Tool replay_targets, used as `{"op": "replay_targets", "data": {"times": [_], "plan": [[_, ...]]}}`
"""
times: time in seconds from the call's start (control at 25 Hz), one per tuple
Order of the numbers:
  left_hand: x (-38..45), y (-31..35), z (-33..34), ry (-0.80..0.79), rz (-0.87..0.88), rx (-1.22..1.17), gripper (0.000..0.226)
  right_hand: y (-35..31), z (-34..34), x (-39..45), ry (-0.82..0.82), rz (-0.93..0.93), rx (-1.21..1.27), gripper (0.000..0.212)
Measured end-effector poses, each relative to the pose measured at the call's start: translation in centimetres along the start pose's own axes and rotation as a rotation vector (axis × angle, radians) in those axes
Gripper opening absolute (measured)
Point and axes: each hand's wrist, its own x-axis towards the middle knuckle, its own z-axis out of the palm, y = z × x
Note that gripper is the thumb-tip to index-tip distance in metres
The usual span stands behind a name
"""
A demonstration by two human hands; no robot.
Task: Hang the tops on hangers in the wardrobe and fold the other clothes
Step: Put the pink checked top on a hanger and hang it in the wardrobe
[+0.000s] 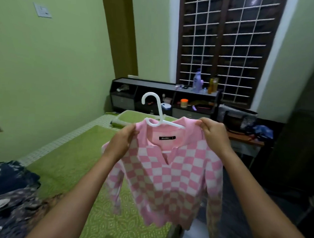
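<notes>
A pink checked top [168,174] hangs on a white hanger [157,117], held up in the air over the green bed [74,160]. The left hand [121,140] pinches its left shoulder, the right hand [213,131] pinches the collar, fingers [200,122] curled on the cloth. Dark patterned clothes [8,193], perhaps several pieces, lie on the bed's left side.

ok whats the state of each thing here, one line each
pink checked top: on the hanger, held up over the bed
white hanger: inside the collar, hook free
left hand: gripping the top's shoulder
right hand: pinching the collar
dark patterned clothes: crumpled on the bed, unfolded
</notes>
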Motion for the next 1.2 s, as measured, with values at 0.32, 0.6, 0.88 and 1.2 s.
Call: {"op": "replay_targets", "data": {"times": [0.32,0.6,0.88,1.2], "plan": [[10.6,6.9,13.0,-0.01,0.145,-0.043,0.015,10.9,-9.6,2.7,-0.022,-0.012,0.073,0.024],[23.1,8.8,22.9,-0.047,0.343,-0.165,0.021,24.0,-15.1,8.5,-0.196,0.48,0.285,0.019],[36.4,9.3,34.1,-0.136,0.473,-0.154,0.024,30.4,-14.5,17.4,0.542,0.404,-0.06,0.017],[46.5,14.6,43.6,-0.165,0.719,-0.232,0.018,35.8,-17.4,18.6,0.49,0.219,-0.6,0.036]]}}
